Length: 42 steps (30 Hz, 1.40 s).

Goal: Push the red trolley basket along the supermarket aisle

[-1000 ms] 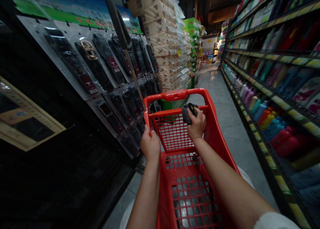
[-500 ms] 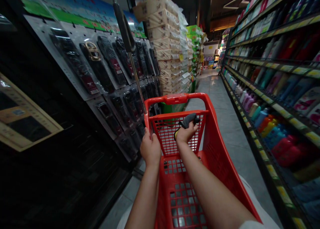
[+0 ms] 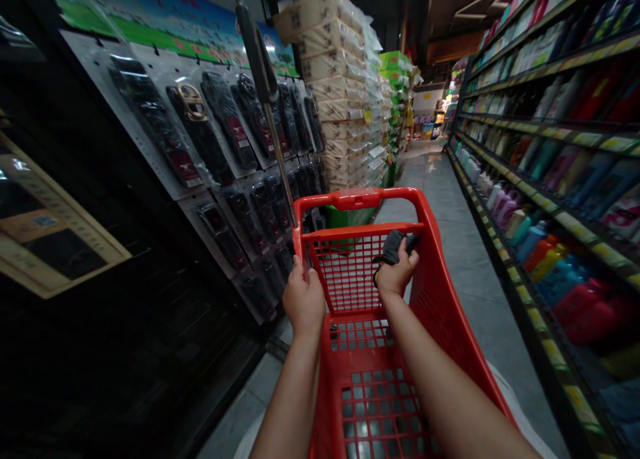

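Note:
A red plastic shopping basket (image 3: 436, 285) with grid walls and a grid floor stretches out in front of me. My left hand (image 3: 305, 299) is closed on its left rim, just below where a metal pole with a dark grip (image 3: 257, 62) rises. Inside the basket, near the far grid panel (image 3: 345, 272), my right hand (image 3: 399, 272) is closed around a dark grey, soft-looking bundle (image 3: 393, 247). A dark loop with a yellow edge shows beside that wrist. What exactly the bundle is, I cannot tell.
Packaged belts (image 3: 225, 122) hang on a display at the left. Stacked wrapped cartons (image 3: 335, 79) stand behind it. Shelves of bottles (image 3: 545, 252) line the right side. A grey tiled aisle (image 3: 430, 185) runs ahead between them.
My right hand has moved right with the dark grey bundle, toward the basket's right wall. My left hand stays on the left rim. The view has shifted slightly.

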Available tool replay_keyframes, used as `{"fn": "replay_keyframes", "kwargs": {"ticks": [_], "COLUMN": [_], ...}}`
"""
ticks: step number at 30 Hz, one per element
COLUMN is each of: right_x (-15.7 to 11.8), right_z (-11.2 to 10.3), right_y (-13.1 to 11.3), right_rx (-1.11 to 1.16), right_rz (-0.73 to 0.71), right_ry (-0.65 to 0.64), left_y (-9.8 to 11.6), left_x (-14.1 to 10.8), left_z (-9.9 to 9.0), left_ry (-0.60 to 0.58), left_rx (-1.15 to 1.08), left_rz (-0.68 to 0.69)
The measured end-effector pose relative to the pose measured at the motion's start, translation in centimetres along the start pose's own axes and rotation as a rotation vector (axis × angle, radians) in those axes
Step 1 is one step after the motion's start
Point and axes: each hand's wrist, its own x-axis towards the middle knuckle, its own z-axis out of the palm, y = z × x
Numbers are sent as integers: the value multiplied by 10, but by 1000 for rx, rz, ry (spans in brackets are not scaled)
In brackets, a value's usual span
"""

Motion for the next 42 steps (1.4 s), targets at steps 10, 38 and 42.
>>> {"fn": "replay_keyframes", "kwargs": {"ticks": [10,38,42], "right_x": [-89,-50,-8], "right_z": [24,6,18], "right_y": [-51,38,10], "right_rx": [-287,-2,62], "right_rz": [-589,394,154], "right_ry": [-659,74,36], "left_y": [-3,-15,-25], "left_x": [1,9,14], "left_z": [1,6,9], "left_ry": [-5,23,42], "left_rx": [4,-128,-117], "left_rz": [12,54,94]}}
